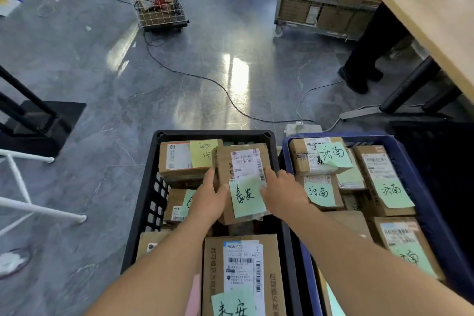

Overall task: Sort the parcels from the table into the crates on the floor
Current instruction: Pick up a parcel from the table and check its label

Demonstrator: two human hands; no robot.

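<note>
Cardboard parcel [241, 161] between curled fingers [209, 180]

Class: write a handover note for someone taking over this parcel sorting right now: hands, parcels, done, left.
Left hand and right hand: both grip one parcel over the black crate.
Done: the black crate and the blue crate are both partly filled.
Left: release this parcel in the black crate; what remains on the table is out of view.

I saw two crates: one black crate [154, 202] and one blue crate [420, 187]. I counted five parcels [241, 161] in the black one. There were two hands: a left hand [209, 202] and a right hand [282, 192].
</note>
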